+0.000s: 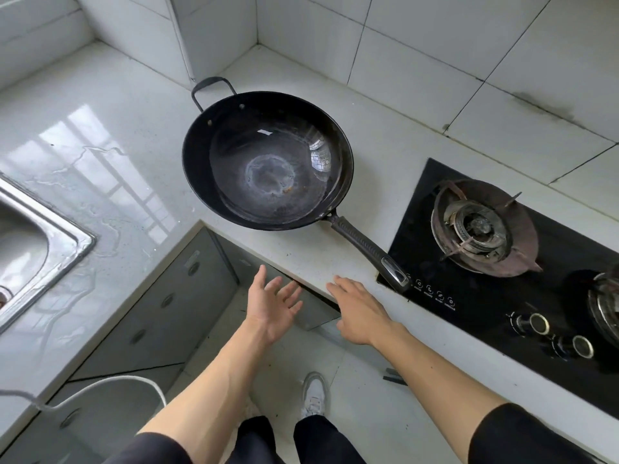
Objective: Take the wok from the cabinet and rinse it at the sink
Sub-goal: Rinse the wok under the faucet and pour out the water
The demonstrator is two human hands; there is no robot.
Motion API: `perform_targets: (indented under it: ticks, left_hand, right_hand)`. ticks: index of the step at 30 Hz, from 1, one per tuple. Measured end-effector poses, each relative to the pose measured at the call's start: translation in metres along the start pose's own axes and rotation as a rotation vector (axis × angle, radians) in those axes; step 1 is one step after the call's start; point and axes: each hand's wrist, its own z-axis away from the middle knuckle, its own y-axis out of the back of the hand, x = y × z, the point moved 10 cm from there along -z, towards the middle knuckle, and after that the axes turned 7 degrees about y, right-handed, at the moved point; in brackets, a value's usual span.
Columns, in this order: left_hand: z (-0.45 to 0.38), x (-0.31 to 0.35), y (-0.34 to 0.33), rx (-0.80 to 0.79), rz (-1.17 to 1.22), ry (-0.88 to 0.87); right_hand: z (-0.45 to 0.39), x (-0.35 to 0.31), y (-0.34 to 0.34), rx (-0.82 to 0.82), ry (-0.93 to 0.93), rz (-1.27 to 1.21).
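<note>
Sink [72, 241]: its steel rim is seen at the far left, set into the wet, glossy bench [110, 105].
Cabinet [174, 289]: grey doors are shown under the bench edge, one door standing ajar below the corner.
Left hand [273, 308]: held palm up in front of the cabinet, fingers [288, 291] spread wide and holding nothing.
Wok [268, 160]: out of the cabinet and resting on the bench near the corner, well apart from the sink; a pale ring and a few brown specks are seen in its bowl.
Right hand [360, 313]: laid palm down over the bench edge, its fingers straight and empty, near the end of the long handle [368, 249] but not touching it.
Stove [485, 229]: a black glass hob with rusty burners lies at the right; the handle tip overhangs its corner.
Handling: the wok is judged rigid, fairly heavy and front-weighted. The ribbed long handle is probably best gripped by the right hand, and the small loop handle [212, 90] steadied by the left.
</note>
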Motion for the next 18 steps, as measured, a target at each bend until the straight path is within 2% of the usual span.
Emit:
perform_targets:
  ticks: [8, 12, 18]
  left_hand:
    - [0.056, 0.042, 0.0, 0.203, -0.472, -0.163]
    - [0.096, 0.078, -0.022, 0.257, -0.686, -0.356]
    - [0.165, 0.133, -0.077, 0.429, -0.994, -0.737]
  right_hand:
    - [0.011, -0.023, 0.019, 0.043, 0.081, -0.152]
    - [0.021, -0.043, 0.053, 0.181, 0.239, -0.21]
    - [0.033, -0.063, 0.127, 0.437, 0.447, -0.24]
